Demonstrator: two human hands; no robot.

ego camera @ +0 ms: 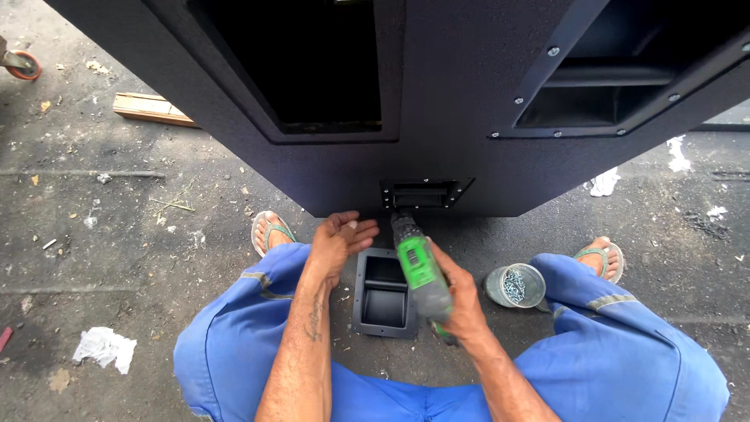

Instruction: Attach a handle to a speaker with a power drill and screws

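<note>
Right hand (461, 301) clenched around green drill (422, 272), aimed at cabinet (461, 94) handle plate (422, 193); left hand (341, 238) released, palm up; screw tin (516, 284) close for reach.

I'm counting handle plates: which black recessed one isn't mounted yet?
The loose handle plate lying flat on the ground between the knees; the other handle plate already sits in the black cabinet.

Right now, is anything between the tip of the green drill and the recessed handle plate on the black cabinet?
Nothing visible stands between them. The right hand holds the green drill with its nose right below the recessed handle plate low on the black cabinet. The left hand sits open beside the drill, left of that line.
</note>
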